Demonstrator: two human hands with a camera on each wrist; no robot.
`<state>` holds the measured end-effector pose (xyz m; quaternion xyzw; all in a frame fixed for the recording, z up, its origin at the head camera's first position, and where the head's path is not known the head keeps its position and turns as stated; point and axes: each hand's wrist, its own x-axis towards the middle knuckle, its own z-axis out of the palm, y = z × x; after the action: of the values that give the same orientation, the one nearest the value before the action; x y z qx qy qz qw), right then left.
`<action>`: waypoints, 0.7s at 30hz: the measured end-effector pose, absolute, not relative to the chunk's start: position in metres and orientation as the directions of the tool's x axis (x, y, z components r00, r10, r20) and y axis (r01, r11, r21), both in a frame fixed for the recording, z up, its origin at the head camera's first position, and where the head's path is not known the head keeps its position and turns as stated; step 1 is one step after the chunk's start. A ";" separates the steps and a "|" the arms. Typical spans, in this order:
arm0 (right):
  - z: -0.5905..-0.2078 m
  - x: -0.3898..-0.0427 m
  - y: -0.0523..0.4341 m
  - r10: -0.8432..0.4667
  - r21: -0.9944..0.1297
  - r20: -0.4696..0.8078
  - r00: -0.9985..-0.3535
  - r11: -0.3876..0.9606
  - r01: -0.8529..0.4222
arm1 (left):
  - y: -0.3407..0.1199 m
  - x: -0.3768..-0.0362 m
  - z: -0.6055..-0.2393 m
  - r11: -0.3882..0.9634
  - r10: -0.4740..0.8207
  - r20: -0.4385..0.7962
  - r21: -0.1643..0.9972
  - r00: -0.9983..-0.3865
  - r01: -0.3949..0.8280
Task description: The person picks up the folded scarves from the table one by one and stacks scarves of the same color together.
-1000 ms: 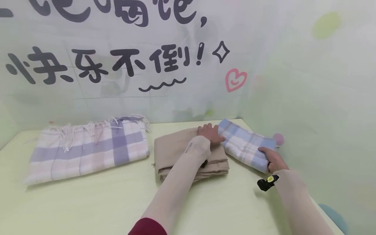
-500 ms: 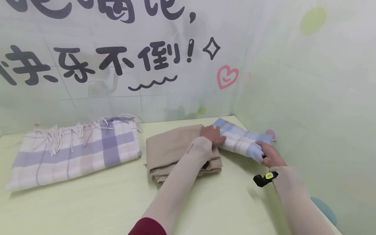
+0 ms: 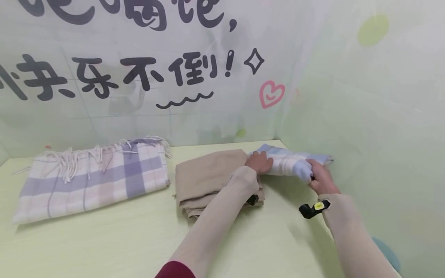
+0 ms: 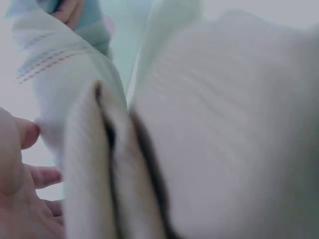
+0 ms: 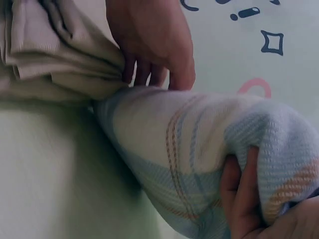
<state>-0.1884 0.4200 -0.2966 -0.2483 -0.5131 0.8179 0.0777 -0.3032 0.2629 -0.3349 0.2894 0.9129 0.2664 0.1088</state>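
A folded blue-and-white plaid cloth (image 3: 286, 163) lies at the back right, its near edge raised off the table. My right hand (image 3: 321, 177) grips its right part, with fingers curled into the fabric in the right wrist view. At its left end, my left hand (image 3: 259, 163) touches the cloth with loosely bent fingers; in the left wrist view the fingers (image 4: 42, 177) stand apart beside it. A folded khaki cloth (image 3: 205, 173) lies directly to the left, partly under the left forearm, and meets the plaid cloth's end in the right wrist view.
A folded purple-and-white plaid cloth with fringe (image 3: 101, 181) lies at the table's left. The pale green table (image 3: 114, 243) ends against a back wall (image 3: 139, 123) with dark lettering. A pale side wall (image 3: 375, 154) runs close along the right arm.
My right hand has lifted the near edge of the blue plaid cloth, which now bends and looks narrower. My left hand has shifted slightly right, from the khaki cloth toward the plaid one.
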 end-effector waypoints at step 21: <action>-0.226 -0.189 0.405 0.422 -0.996 -0.083 -0.903 -0.002 0.091 | 0.257 -0.302 -0.349 0.166 0.452 -0.214 0.974 -0.866 -0.154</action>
<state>-0.1892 0.4052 -0.2261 -0.1844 -0.6960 0.6832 0.1213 -0.3016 0.2568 -0.3487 0.1026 0.7254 0.6377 0.2377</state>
